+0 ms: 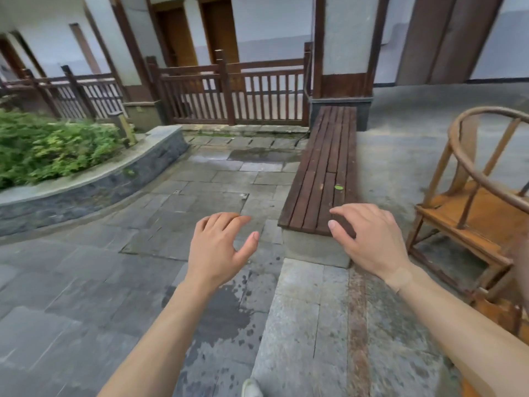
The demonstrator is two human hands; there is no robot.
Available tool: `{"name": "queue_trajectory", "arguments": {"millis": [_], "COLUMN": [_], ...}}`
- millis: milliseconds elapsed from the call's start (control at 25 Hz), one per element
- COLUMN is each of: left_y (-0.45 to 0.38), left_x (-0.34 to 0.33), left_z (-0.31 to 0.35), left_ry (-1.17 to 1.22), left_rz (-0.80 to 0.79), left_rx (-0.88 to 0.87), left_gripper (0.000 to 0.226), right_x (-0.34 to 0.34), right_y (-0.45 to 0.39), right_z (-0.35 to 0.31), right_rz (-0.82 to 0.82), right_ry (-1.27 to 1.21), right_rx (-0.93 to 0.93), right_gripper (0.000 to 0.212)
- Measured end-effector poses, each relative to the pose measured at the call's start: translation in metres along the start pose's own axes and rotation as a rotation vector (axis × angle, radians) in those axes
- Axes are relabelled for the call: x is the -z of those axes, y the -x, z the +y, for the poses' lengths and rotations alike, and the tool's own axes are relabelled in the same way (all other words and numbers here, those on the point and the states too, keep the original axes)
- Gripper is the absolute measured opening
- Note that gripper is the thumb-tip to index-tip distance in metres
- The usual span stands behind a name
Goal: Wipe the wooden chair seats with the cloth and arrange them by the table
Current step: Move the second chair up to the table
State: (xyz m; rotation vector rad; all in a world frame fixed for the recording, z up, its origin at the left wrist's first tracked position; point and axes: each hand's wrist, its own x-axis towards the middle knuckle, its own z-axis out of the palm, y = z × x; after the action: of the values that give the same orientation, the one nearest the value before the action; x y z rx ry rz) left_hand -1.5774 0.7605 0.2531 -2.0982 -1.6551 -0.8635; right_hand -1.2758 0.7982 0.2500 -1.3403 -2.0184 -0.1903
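1. Head view. Nearest the lens: tip of a pale shoe (251, 387) at 6 o'clock, on wet grey paving (86, 282).
2. Both bare forearms reach forward from the bottom edge.
3. Left hand (220, 247), just below centre: palm down, fingers loosely curled and a little apart, thumb out toward 3 o'clock. Holds nothing; hangs over the paving.
4. Right hand (369, 239), at 4 o'clock from centre: palm down, fingers spread and bent, empty. Seen over the near end of a dark slatted bench (326, 167); cannot tell whether it touches the slats. Skin-tone plaster (399, 277) on that wrist.
5. Wooden chair (469, 216), round-backed, at 3 o'clock by the right edge, partly cut off; orange-brown seat bare, well apart from both hands.
6. Small green leaf (339, 187) on the bench, beyond the right hand.
7. Bench runs toward 12 o'clock to a pillar (343, 53); brown railing (229, 93) to its left.
8. Shrubs (48, 144) behind a curved stone kerb at 9 to 10 o'clock.
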Motion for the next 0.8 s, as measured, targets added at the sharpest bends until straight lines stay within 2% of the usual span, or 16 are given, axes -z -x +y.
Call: {"name": "queue_trajectory", "arguments": {"millis": [240, 400, 600, 800], "left_y": [-0.154, -0.247, -0.332, -0.406], "left_x": [-0.124, -0.196, -0.293, -0.377], "left_z": [-0.061, -0.071, -0.033, 0.052], "left_ry": [0.152, 0.246, 0.401, 0.488], "left_rz": [-0.064, -0.12, -0.172, -0.172], "left_rx": [-0.18, -0.297, -0.468, -0.652], "left_gripper": [0.048, 0.05, 0.049, 0.047], "right_x": [-0.068, -0.086, -0.095, -0.096], "right_y": [-0.101, -0.142, -0.162, -0.172], "right_z": [0.063, 0.108, 0.172, 0.251], "right_rz": [0.024, 0.028, 0.068, 0.133], "right_ry": [0.18, 0.281, 0.406, 0.495], "right_rx": [-0.182, -0.313, -0.507, -0.649], "right_gripper": [0.047, 0.048, 0.05, 0.043]}}
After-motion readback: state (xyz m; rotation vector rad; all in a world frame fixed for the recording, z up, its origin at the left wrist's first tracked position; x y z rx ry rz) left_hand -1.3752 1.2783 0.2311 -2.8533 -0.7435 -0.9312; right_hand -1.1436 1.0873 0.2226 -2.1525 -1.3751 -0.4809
